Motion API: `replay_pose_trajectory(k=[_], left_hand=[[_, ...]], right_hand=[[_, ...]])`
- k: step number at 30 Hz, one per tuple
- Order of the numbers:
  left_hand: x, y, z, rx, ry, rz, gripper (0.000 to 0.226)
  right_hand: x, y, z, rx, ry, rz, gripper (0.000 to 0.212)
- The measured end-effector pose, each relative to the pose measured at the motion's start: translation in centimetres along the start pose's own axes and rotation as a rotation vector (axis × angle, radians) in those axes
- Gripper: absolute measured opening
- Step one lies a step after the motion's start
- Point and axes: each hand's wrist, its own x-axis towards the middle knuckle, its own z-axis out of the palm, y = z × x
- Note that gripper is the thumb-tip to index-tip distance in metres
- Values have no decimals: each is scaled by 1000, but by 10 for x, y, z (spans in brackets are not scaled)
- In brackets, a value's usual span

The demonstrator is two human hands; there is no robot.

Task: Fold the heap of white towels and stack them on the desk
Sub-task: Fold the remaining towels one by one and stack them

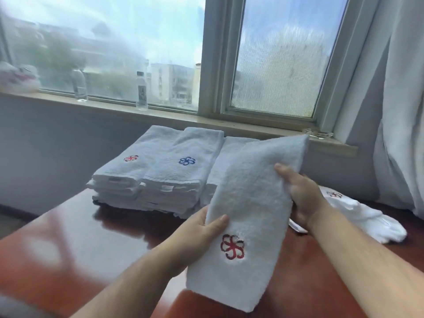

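A folded white towel with a red flower emblem hangs tilted above the desk, held between both hands. My left hand grips its left edge, thumb on top. My right hand holds its right edge farther up. Behind it, stacks of folded white towels stand side by side at the desk's far edge, one topped by a red emblem, one by a blue emblem; a third stack is mostly hidden by the held towel. An unfolded towel lies crumpled at the right.
The glossy reddish wooden desk stands below a windowsill. Two clear bottles stand on the sill, with a glass ashtray at its right end. A pale curtain hangs at the right.
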Motion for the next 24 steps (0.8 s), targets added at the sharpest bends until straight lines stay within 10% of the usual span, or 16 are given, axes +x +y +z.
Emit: replay_pose_trajectory(k=[13,18,24], left_hand=[[19,79,-159,238,381,45,25],[36,85,-217,309,381,-38,58],[66,88,-265,308,397,-33,29]], right_hand=[[131,21,172,-66,-247,14,42],[182,46,216,-77,-267,63,40],[236,65,244,-98,-279,70,36]])
